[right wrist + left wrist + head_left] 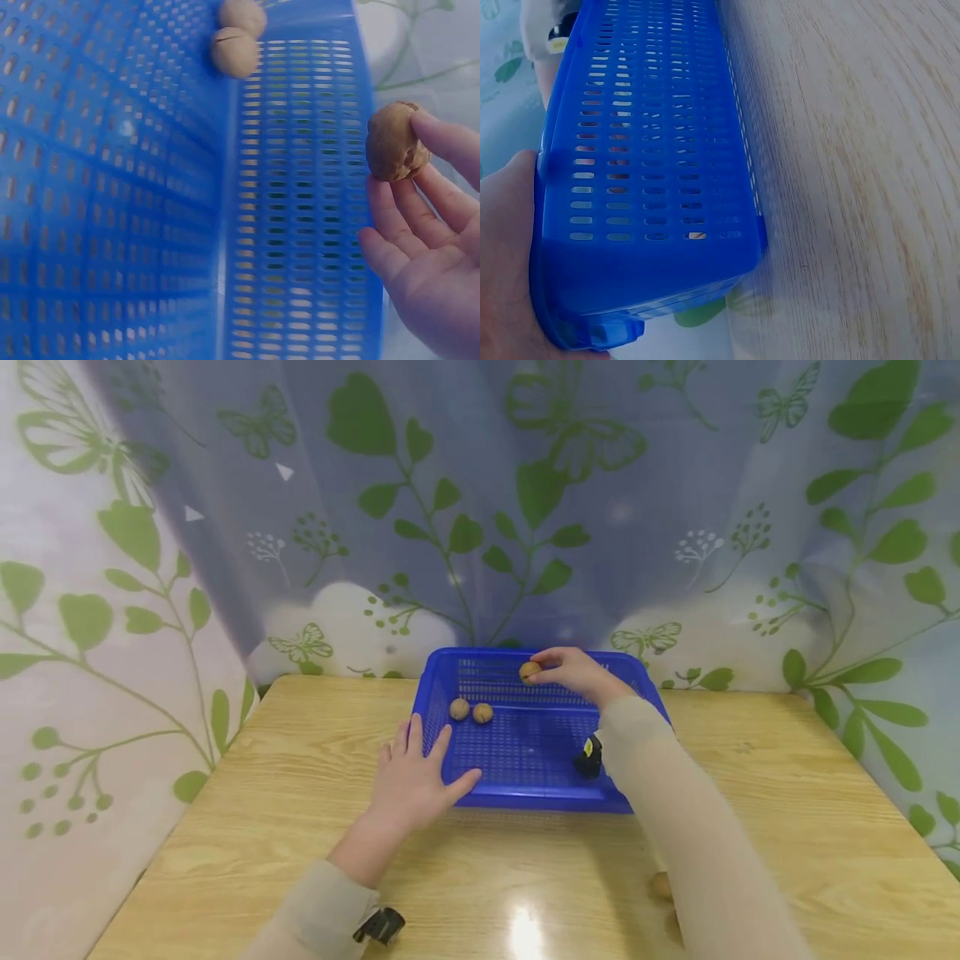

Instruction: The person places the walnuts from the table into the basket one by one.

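A blue slotted basket (525,760) sits at the centre of the head view, on a pale wooden table (787,827) that fills the lower half of the frame. Behind it, across the whole upper half, hangs a curtain (465,510) printed with green leaves and butterflies.

The right hand (573,670) reaches over the basket's far rim, just above centre, and pinches one walnut (529,672) between thumb and fingertips; in the right wrist view that walnut (396,141) shows at the right edge, held in the air beside the basket's slotted wall (300,225) and not touching it. The right forearm's sleeve (675,810) crosses the basket's right side and hides that part of its rim and floor.

The left hand (416,781) lies with straight, spread fingers at the basket's near left corner, left of centre, touching the wall and gripping nothing; the left wrist view shows the palm (506,255) against the basket's outer wall (652,150).

Two more walnuts (471,711) rest side by side on the basket floor near its left wall, touching or nearly so. A further brown round thing (662,886) lies on the table at the lower right, partly hidden by the sleeve; whether it is a walnut I cannot tell. That makes three walnuts plainly seen, one basket, two hands.
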